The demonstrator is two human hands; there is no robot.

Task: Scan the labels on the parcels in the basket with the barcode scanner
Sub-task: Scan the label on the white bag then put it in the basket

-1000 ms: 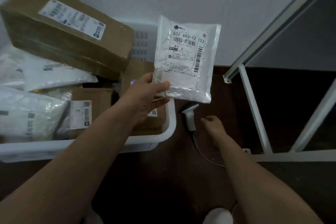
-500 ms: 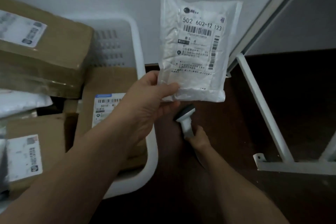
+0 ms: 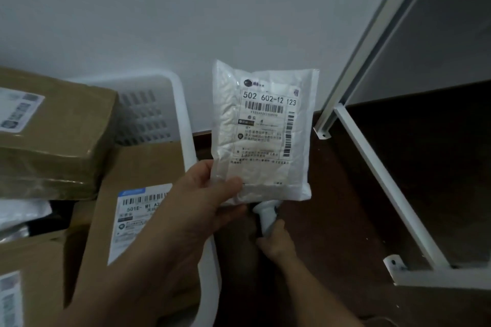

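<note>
My left hand (image 3: 196, 210) is closed in a pinch on the lower left corner of a white plastic parcel (image 3: 261, 133), thumb on the front face, other fingers behind it, holding it upright w/ the label (image 3: 268, 125) facing me; label reads 502 602-12 123 w/ a barcode under that and a 2nd barcode running down its right edge. Just below the parcel's bottom edge, my right hand (image 3: 276, 243) is wrapped shut round the grip of the white barcode scanner (image 3: 265, 214); scanner head is up near the parcel bottom, partly hidden behind it, so can't tell if they touch. Both are over dark brown floor (image 3: 332, 220). To the left is the white basket (image 3: 190, 125), slotted back wall showing, my left forearm crossing its right rim. Inside, nearest my arm, a brown cardboard box (image 3: 127, 175) w/ a white label (image 3: 135, 218) starting 501E-, partly covered by my hand. A bigger taped box (image 3: 53, 135) lies tilted on top at back left, its label too blurred to read. More boxes and a white bag at the far left edge, cut off. On the right, a white metal frame (image 3: 382, 175) stands on the floor, well apart from the parcel. Behind everything, a plain pale wall (image 3: 186, 8).
</note>
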